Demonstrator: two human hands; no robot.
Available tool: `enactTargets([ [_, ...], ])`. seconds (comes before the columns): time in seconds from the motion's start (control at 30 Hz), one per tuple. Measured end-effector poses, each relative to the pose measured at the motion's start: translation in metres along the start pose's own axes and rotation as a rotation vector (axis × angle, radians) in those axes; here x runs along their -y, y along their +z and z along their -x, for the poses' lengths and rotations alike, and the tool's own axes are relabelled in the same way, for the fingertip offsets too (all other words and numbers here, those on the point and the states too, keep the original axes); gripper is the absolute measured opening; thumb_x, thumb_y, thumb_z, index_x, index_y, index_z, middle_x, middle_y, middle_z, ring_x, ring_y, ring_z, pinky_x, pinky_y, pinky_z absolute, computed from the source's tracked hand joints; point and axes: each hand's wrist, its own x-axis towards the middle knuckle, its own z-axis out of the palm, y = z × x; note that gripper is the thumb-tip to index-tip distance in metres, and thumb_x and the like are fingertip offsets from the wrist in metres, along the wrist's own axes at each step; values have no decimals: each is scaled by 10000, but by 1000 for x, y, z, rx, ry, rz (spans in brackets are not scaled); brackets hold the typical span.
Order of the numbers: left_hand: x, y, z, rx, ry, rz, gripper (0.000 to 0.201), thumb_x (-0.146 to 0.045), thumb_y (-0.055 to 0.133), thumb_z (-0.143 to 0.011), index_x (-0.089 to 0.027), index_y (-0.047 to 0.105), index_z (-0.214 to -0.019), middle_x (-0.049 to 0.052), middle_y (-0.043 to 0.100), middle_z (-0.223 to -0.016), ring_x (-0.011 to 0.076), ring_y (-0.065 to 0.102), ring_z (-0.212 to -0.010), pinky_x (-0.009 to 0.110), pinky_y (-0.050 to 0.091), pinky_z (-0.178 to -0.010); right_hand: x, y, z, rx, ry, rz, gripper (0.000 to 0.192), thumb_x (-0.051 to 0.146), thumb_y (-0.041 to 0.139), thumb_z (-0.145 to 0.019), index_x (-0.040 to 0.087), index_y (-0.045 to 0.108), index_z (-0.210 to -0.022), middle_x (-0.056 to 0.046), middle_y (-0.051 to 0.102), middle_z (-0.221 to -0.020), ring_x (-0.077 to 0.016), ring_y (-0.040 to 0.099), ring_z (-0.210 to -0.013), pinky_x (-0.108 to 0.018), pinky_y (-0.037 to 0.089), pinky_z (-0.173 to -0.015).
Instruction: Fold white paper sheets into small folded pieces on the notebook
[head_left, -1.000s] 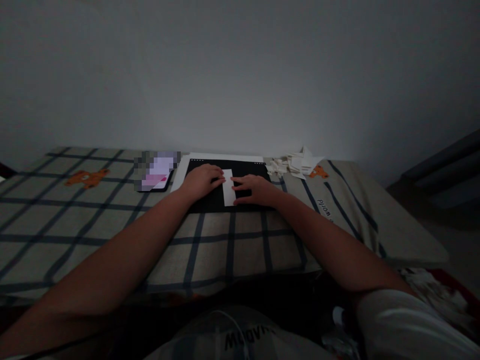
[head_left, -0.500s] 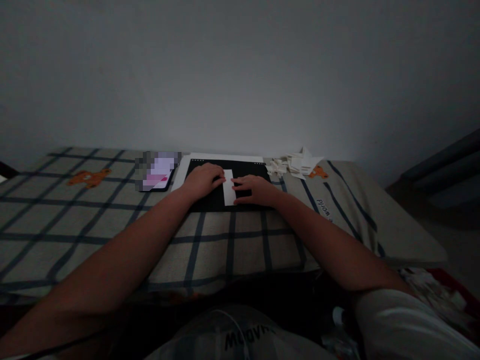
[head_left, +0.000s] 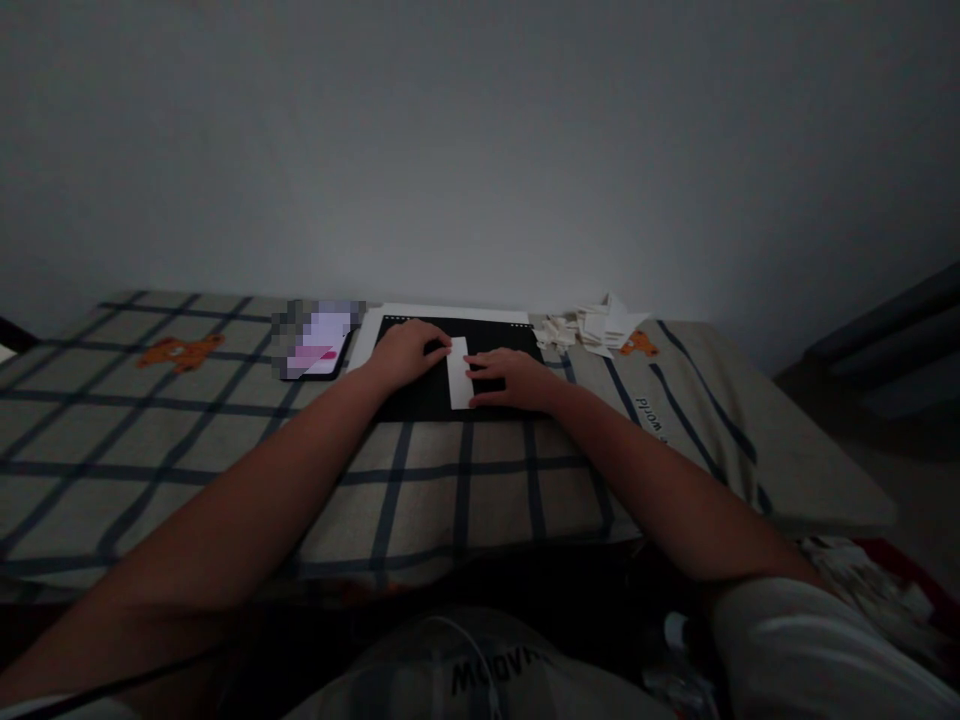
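A narrow white paper strip [head_left: 460, 375] lies lengthwise on a black sheet [head_left: 420, 405] with white marks along its far edge. My left hand [head_left: 409, 352] is bent, thumb and forefinger brought together at the strip's far left corner. Along the strip's right edge, my right hand [head_left: 514, 378] has its fingers spread, the tips touching the paper. A white sheet [head_left: 364, 340] shows from beneath the black one at the left and back.
A phone [head_left: 322, 340] with a lit, partly blurred screen lies left of the sheets. To the right is a pile of folded white paper pieces [head_left: 600, 325]. Checked cloth [head_left: 427, 490] covers the table, which meets a grey wall [head_left: 465, 150] behind.
My left fingertips draw closer together at the strip's far corner, and the hand arches slightly. My right hand stays almost where it was. The view shifts a little.
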Motion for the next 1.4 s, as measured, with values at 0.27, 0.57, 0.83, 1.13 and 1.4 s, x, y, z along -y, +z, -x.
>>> enactTargets([
  [0.27,4,1,-12,-29,-47,4,215,-327,541,-883,-245,731,-942,17,736,-1005,213,643,-955,351,460,-880,-1,1,-1,13,3,39,479,527,623,-840,256,650,-1233,-55,519,-1420,-284,478,-1304,-478,375,-1074],
  [0.57,3,-4,-6,16,-40,42,498,-464,622,-845,-252,604,-1295,30,723,-1113,231,633,-1059,350,434,-930,-3,3,1,-13,-29,34,491,515,637,-832,203,667,-1210,-96,544,-1394,-277,502,-1280,-449,392,-1062],
  [0.83,-1,-19,5,156,29,-120,720,-699,574,-770,-269,558,-1347,95,642,-1262,304,562,-1159,404,361,-962,-2,1,1,-7,-19,6,452,506,643,-831,269,658,-1216,-51,536,-1408,-257,502,-1284,-453,385,-1072],
  [1.13,4,-10,1,101,30,-78,473,-505,539,-885,-281,595,-1298,40,646,-1275,244,574,-1157,354,378,-953,-2,2,1,-4,-6,2,462,501,647,-830,253,659,-1220,-70,535,-1405,-283,490,-1294,-482,385,-1065],
  [1.4,-3,-20,3,144,27,-140,550,-557,563,-852,-285,571,-1330,70,646,-1263,272,574,-1139,368,366,-943,-1,0,0,0,-24,16,476,508,637,-836,235,655,-1225,-78,530,-1408,-270,493,-1293,-464,371,-1082],
])
